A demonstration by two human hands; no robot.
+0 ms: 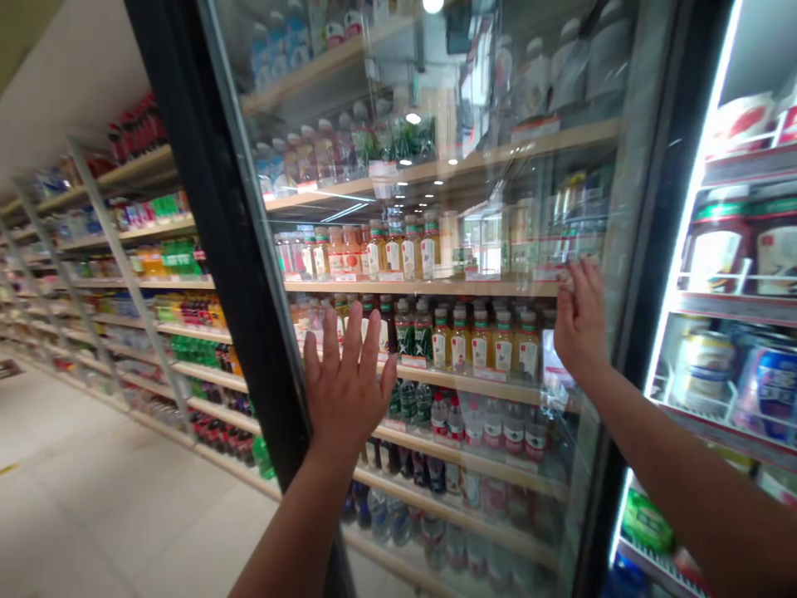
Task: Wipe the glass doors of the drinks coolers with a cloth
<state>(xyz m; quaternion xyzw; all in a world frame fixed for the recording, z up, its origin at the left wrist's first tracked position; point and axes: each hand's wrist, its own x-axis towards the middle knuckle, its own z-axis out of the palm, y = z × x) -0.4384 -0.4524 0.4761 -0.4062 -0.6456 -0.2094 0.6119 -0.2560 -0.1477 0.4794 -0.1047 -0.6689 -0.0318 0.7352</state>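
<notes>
We press both palms flat on the glass door [436, 208], left hand [349, 390] and right hand [580, 320] spread wide, holding nothing. The door stands ajar, not yet shut.

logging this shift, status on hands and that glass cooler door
Left hand open, flat on black-framed glass cooler door. Right hand open, at its right side. Nothing in the way.

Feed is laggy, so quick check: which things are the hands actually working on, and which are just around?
In hand: left hand and right hand, both flat on the glass door.

Just around: juice bottles, water bottles, open fridge shelves, aisle shelves.
</notes>
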